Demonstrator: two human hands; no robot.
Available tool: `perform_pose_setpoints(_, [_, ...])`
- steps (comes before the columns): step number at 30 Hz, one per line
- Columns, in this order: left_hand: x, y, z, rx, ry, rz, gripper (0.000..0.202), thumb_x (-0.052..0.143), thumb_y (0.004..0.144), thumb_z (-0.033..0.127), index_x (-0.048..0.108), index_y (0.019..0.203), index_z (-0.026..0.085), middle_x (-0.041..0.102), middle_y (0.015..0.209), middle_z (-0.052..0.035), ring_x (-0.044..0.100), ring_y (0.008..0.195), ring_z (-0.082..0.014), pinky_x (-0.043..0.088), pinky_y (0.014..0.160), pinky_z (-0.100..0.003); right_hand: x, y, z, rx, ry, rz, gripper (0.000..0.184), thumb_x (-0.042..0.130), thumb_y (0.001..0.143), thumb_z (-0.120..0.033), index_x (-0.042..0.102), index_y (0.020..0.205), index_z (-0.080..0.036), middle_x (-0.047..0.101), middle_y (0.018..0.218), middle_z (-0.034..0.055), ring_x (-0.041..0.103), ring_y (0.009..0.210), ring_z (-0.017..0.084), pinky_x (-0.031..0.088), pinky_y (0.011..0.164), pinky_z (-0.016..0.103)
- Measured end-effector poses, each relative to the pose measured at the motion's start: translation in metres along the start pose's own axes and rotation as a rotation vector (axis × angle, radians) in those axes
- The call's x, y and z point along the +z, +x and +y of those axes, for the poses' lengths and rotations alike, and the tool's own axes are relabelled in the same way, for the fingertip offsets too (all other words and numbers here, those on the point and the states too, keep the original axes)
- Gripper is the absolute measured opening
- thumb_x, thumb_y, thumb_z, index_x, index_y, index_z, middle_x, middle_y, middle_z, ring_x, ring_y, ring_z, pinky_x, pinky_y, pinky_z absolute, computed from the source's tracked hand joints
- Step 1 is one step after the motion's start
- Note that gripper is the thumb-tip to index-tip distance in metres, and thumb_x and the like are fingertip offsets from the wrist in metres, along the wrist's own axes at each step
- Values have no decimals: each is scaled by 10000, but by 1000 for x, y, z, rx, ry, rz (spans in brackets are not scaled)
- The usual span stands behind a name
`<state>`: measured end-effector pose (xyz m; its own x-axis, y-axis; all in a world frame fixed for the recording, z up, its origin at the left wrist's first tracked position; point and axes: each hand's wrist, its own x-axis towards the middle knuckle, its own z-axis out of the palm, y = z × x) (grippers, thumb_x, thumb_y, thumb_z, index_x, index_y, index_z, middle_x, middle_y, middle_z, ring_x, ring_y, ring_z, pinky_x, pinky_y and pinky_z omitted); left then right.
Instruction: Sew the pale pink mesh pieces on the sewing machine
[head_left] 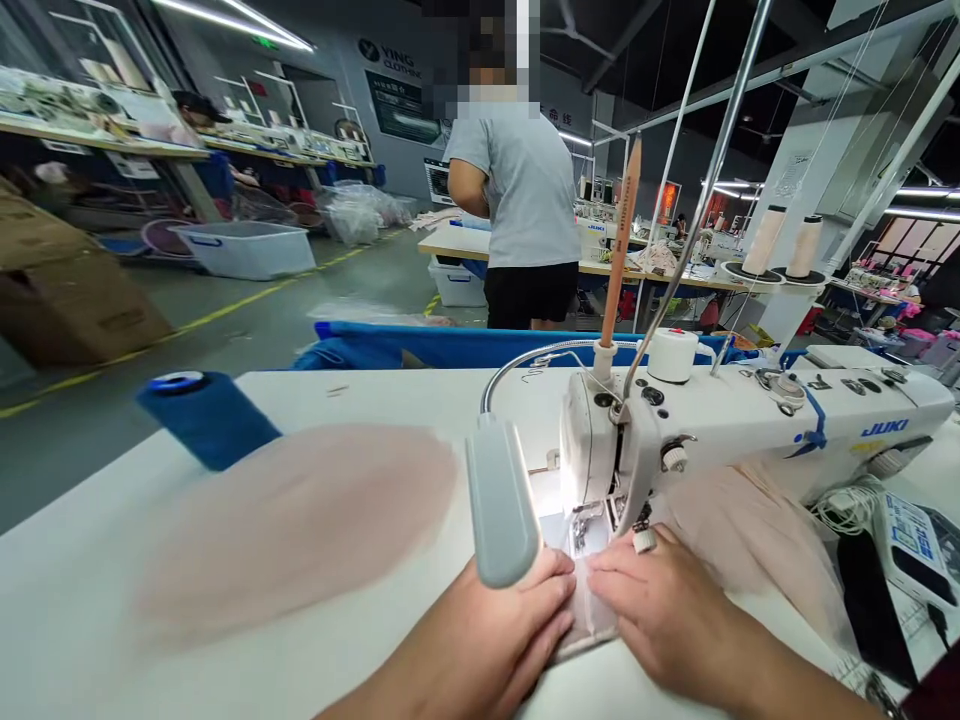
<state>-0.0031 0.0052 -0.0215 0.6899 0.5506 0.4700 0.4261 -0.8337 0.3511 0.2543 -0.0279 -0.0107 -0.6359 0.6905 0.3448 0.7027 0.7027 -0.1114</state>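
Observation:
A white JUKI sewing machine (750,410) stands before me, its presser foot (581,530) lit from beside by a grey lamp (501,500). Directly in front of the foot lies a piece of sheer pale pink fabric (589,612). My left hand (514,610) holds its left side, fingers pressed together, partly covered by the lamp head. On the other side my right hand (652,600) presses the fabric with closed fingers, close under the machine head. More sheer fabric (757,550) lies bunched right of the needle area, and a flat sheer piece (307,530) spreads across the table at left.
A blue thread cone (206,420) lies at the table's left edge. A phone-like black object (874,600), a white device (915,545) and a coiled cable (847,505) sit at right. A pencil (621,250) stands upright on the machine. Beyond, a person (517,190) faces away.

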Motion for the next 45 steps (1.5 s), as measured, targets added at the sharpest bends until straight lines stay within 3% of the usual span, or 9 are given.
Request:
perform_pose_setpoints(9, [-14,10,7,7,58,-28,226,499,1070,179,671,935,236,786,1057,-50,695,909,-261,537,836,-406,1,1,0,21,14,35,302,670,889,-18,691,1099,-235,815,1208,40,676,1034,276,477,876,382])
perform_pose_setpoints(20, [5,0,6,103,101,74,297,510,1041,145,777,1053,275,731,944,-57,649,805,-249,503,750,-373,0,4,1,54,-7,49,294,638,836,-4,682,1007,-239,815,1214,15,626,918,244,456,810,370])
perform_pose_setpoints(27, [6,6,-1,45,132,70,295,448,1075,152,706,964,240,758,1031,-75,661,870,-275,491,809,-427,0,6,3,89,11,98,388,606,868,-15,731,1180,-210,804,1311,67,651,1041,281,520,921,392])
perform_pose_setpoints(31, [-3,9,2,4,40,34,245,477,1059,145,693,998,244,768,1105,-69,686,964,-272,541,874,-415,1,5,2,80,57,151,175,672,981,-169,736,1136,-216,812,1224,72,669,1023,282,529,909,390])
perform_pose_setpoints(32, [-5,9,3,-14,19,17,225,496,1053,146,696,1028,247,767,1126,-63,689,984,-267,552,900,-412,4,5,3,58,73,157,136,724,987,-253,734,1120,-223,810,1219,65,673,1008,281,530,901,390])
perform_pose_setpoints(35, [-1,7,-3,-43,0,-4,178,527,1045,177,681,1086,257,760,1149,-59,686,994,-260,568,932,-412,20,7,7,-5,52,186,293,830,942,-391,728,1163,-227,806,1174,51,684,959,273,531,865,381])
perform_pose_setpoints(39, [18,6,-22,36,10,167,122,597,888,197,626,989,257,740,1044,-72,654,896,-274,555,768,-379,45,11,16,-13,-101,264,35,684,985,-198,688,971,-230,747,927,35,659,808,233,482,739,344])
perform_pose_setpoints(42, [30,7,-33,12,33,78,197,664,824,205,632,1009,265,709,1002,-61,643,882,-271,542,732,-354,60,14,22,-17,-174,376,155,609,980,-151,620,855,-242,688,814,21,624,720,214,437,665,332])
perform_pose_setpoints(45, [36,10,-37,3,69,100,221,708,731,210,619,927,258,655,898,-43,609,818,-259,520,702,-344,79,19,28,-20,-217,462,188,602,1003,-209,579,820,-252,679,783,18,609,673,212,421,625,334])
